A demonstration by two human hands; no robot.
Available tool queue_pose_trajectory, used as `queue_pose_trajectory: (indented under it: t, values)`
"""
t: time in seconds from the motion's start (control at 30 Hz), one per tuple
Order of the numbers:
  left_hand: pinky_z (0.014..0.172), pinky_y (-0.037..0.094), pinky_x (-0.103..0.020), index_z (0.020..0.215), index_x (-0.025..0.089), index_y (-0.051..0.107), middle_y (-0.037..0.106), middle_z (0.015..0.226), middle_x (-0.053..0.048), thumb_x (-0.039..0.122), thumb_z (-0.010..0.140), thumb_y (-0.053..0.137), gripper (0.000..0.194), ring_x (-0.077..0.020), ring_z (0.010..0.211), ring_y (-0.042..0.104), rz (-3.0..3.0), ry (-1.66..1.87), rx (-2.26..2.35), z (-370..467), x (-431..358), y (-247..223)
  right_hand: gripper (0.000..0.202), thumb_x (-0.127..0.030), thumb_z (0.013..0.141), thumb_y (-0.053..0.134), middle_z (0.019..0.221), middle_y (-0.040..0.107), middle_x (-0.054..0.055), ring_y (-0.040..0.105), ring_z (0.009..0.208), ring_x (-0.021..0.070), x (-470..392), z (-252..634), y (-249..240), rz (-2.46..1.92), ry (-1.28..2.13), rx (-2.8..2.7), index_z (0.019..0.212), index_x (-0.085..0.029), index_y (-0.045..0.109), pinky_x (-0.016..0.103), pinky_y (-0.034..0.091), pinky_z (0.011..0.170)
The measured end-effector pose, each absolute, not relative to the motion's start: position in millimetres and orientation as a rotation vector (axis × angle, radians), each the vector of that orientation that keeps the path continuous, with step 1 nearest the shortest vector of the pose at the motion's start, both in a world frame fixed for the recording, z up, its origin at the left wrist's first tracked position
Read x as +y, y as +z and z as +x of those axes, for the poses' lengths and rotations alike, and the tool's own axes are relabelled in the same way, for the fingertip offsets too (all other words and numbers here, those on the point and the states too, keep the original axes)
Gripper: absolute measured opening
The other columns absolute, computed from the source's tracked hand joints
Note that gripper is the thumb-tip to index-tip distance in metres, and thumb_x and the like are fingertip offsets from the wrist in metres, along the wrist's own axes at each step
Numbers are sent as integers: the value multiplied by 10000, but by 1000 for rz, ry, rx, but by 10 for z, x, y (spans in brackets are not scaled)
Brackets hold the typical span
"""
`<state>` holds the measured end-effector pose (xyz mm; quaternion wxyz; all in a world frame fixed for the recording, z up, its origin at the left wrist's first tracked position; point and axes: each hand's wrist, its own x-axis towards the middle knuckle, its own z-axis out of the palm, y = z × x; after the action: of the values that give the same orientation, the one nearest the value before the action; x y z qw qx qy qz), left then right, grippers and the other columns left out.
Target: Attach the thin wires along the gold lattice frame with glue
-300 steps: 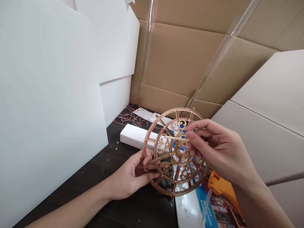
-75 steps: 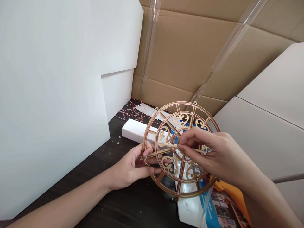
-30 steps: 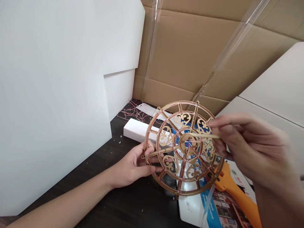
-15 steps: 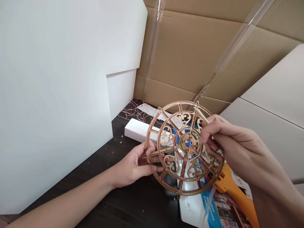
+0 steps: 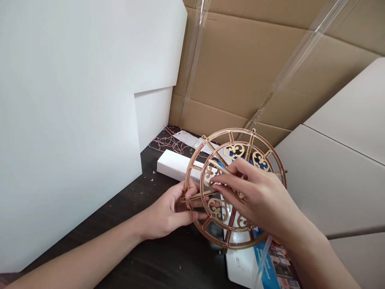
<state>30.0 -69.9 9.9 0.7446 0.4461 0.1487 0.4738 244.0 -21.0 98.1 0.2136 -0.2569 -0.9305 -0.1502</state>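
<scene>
A round, gold-coloured openwork frame point(image 5: 231, 220), with spokes, scrollwork and thin red wires point(image 5: 251, 139) along its rings, tilts right of centre in the frame's lower half. The left hand point(image 5: 168, 212) clasps its left rim between thumb and fingers. Over its middle, the right hand point(image 5: 255, 192) pinches a pale thin stick point(image 5: 219, 165), thumb and forefinger slightly apart.

One Head-Worn View, Forward and Down

From my remote post I watch through one camera on the person's head, facing forward and down across the desk point(image 5: 126, 216). It sits close: the left hand point(image 5: 167, 212), right hand point(image 5: 258, 192) and round frame point(image 5: 232, 218) loom below mid-height. Farther back I see the cardboard point(image 5: 246, 64), with a white board point(image 5: 69, 120) filling my left.
</scene>
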Motion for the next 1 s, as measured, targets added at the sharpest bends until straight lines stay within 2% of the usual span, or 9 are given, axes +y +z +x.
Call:
queue_pose_trajectory:
  t: [0.1, 0.23, 0.33, 0.47, 0.67, 0.83, 0.9, 1.0]
  values:
    - [999, 557, -313, 830, 217, 386, 552, 996, 31, 47, 924, 669, 343, -98, 1060, 643, 986, 1048, 331, 304, -694, 89, 196, -240, 1011, 561, 857, 629, 49, 589, 650, 132, -215, 2419, 957, -739, -422, -2584, 966, -203, 748, 272, 422, 546]
    - [1004, 555, -309, 837, 217, 387, 559, 1003, 28, 61, 939, 657, 328, -88, 1048, 631, 1007, 1031, 331, 306, -696, 75, 184, -215, 1000, 567, 870, 657, 41, 640, 720, 152, -228, 2401, 963, -818, -233, -2581, 944, -221, 742, 278, 466, 612]
    - [1009, 553, -301, 844, 218, 390, 573, 1008, 28, 54, 951, 635, 313, -81, 1051, 636, 1018, 1034, 328, 306, -704, 79, 196, -211, 1002, 540, 864, 653, 35, 627, 690, 149, -250, 2366, 967, -883, -234, -2559, 950, -228, 729, 271, 446, 581]
    - [999, 560, -304, 829, 218, 386, 563, 986, 35, 22, 933, 642, 338, -101, 1090, 656, 991, 1052, 314, 306, -701, 85, 212, -218, 1019, 486, 841, 632, 46, 596, 635, 154, -264, 2318, 957, -852, -479, -2519, 915, -183, 668, 273, 371, 490]
    - [1002, 560, -306, 827, 218, 391, 603, 1042, 22, -10, 905, 650, 354, -124, 1131, 688, 956, 1048, 293, 293, -685, 76, 85, -194, 982, 594, 845, 645, 6, 607, 712, 111, -257, 2361, 1017, -839, -386, -2259, 911, -197, 641, 239, 452, 628]
    - [997, 564, -307, 834, 223, 393, 630, 1044, 28, -19, 900, 650, 360, -113, 1126, 693, 964, 1043, 303, 284, -673, 55, 67, -174, 921, 624, 794, 648, -13, 548, 606, 93, -224, 2469, 1107, -930, -427, -2055, 884, -207, 668, 244, 458, 596]
    - [995, 558, -303, 836, 227, 388, 649, 1043, 22, -13, 907, 647, 360, -118, 1147, 690, 963, 1036, 291, 282, -667, 50, 100, -175, 903, 603, 820, 662, -1, 557, 598, 102, -197, 2550, 1151, -999, -461, -1987, 914, -211, 696, 257, 476, 591]
    - [1005, 543, -312, 839, 229, 381, 671, 1081, -3, 15, 919, 648, 352, -145, 1187, 683, 971, 1032, 283, 280, -660, 47, 207, -243, 908, 608, 863, 663, 18, 535, 553, 101, -150, 2675, 1211, -1120, -556, -1923, 1072, -208, 730, 284, 496, 597]
